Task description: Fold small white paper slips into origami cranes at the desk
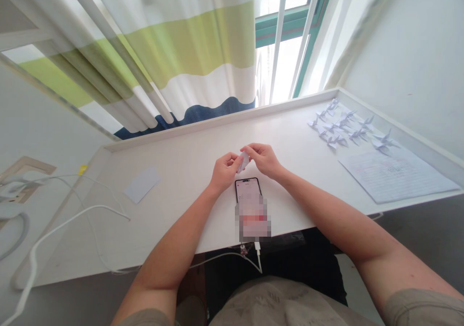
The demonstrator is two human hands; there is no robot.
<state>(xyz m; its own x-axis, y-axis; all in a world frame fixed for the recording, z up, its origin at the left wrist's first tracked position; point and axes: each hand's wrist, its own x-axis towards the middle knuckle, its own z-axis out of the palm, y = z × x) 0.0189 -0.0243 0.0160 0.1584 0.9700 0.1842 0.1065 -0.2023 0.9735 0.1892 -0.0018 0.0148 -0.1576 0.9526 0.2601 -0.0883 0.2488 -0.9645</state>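
Note:
A small piece of folded white paper (pixel 243 162) is held up between my two hands, just beyond the phone. My left hand (pixel 225 170) pinches its left side with thumb and fingers. From the right, my right hand (pixel 264 159) grips its upper edge with the fingertips. The exact folds are too small to make out. Below the hands lies a phone (pixel 248 188) with its screen lit, partly blurred, and a white cable plugged into its near end.
Several folded paper cranes (pixel 339 125) stand at the back right. In front of them lies a written sheet (pixel 395 176). A square of white paper (pixel 142 185) rests at the left, near a loose white cable (pixel 90 209). Raised rims edge the white desk (pixel 188 219); a curtain (pixel 203 50) hangs behind.

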